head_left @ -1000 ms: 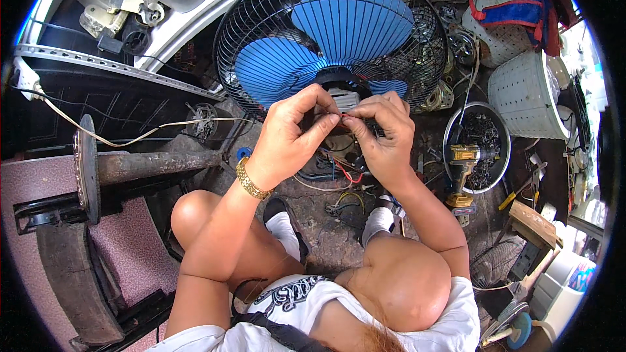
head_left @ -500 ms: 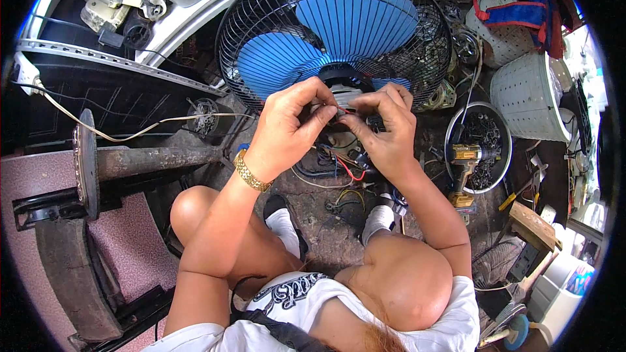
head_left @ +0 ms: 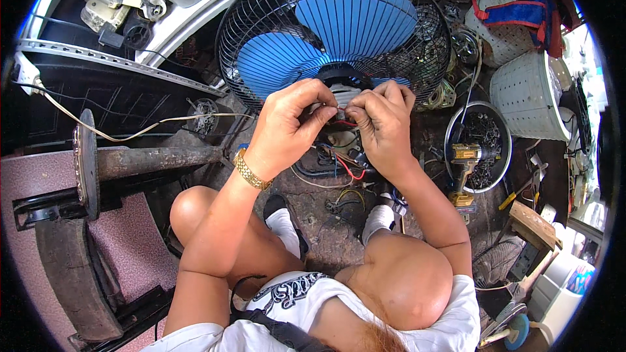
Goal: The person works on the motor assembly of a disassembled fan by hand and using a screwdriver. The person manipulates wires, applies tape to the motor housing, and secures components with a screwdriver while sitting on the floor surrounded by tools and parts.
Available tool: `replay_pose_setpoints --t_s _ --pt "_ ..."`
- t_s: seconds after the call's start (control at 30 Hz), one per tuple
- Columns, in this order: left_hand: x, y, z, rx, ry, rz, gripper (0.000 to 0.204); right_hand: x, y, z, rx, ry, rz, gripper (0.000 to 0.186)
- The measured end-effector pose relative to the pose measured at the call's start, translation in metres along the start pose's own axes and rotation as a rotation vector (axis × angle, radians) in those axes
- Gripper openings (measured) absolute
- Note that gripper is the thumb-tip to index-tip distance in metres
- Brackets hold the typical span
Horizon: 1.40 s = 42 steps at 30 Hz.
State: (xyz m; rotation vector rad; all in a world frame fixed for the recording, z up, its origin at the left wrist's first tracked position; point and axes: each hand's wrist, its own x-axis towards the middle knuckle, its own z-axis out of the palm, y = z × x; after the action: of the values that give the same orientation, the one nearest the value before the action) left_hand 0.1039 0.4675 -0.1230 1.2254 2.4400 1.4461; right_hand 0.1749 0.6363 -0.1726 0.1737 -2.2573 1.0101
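Observation:
A large fan (head_left: 355, 16) with blue blades and a black wire cage lies ahead of me, its motor housing (head_left: 341, 93) toward me. Just in front of that housing, my left hand (head_left: 287, 124) pinches thumb to forefinger on a thin red wire (head_left: 343, 122). Close beside it, the fingertips of my right hand (head_left: 386, 124) are pinched on the same wire; the exact grip is partly hidden by the fingers. Beneath the hands hang more loose wires (head_left: 352, 173), red, blue and pale, near the motor's base. A gold-coloured watch (head_left: 251, 171) circles my left wrist.
On the right stands a metal bowl (head_left: 497, 179) of small dark metal parts, a yellow cordless drill (head_left: 464, 168) leaning on it. White perforated baskets (head_left: 525, 98) stand beyond. A rusty metal post with a disc (head_left: 88, 163) is at left. A pale cable (head_left: 140, 135) runs across the left side.
My right hand has shifted slightly upward, and its fingers have curled in more tightly. The left hand stays almost where it was.

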Motion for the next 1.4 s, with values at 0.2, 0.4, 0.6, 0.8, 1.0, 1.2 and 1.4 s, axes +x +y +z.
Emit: replay_pose_setpoints --t_s 0.2,0.4,0.6,0.8,1.0,1.2,1.4 --pt "0.000 0.004 -0.003 0.018 -0.048 0.007 0.009 -0.003 0.005 0.001 0.200 -0.132 0.150 0.012" --pt "-0.003 -0.016 0.005 -0.368 0.225 -0.217 0.009 0.000 0.010 -0.001 0.589 -0.212 0.369 0.015" --pt "-0.012 -0.010 0.010 -1.218 0.310 -0.644 0.030 -0.007 0.003 0.006 0.463 -0.074 0.368 0.015" --pt "-0.013 -0.007 0.017 -1.238 0.323 -0.680 0.031 -0.008 0.000 0.001 0.319 -0.053 0.345 0.013" --pt "-0.013 -0.007 0.018 -1.225 0.300 -0.689 0.030 -0.008 0.001 0.001 0.280 -0.034 0.312 0.014" --pt "-0.013 -0.009 0.019 -1.213 0.290 -0.654 0.029 -0.007 0.000 0.002 0.282 -0.037 0.306 0.014" --pt "-0.011 -0.005 0.020 -1.115 0.278 -0.637 0.027 -0.007 0.001 0.003 0.284 -0.029 0.304 0.013"
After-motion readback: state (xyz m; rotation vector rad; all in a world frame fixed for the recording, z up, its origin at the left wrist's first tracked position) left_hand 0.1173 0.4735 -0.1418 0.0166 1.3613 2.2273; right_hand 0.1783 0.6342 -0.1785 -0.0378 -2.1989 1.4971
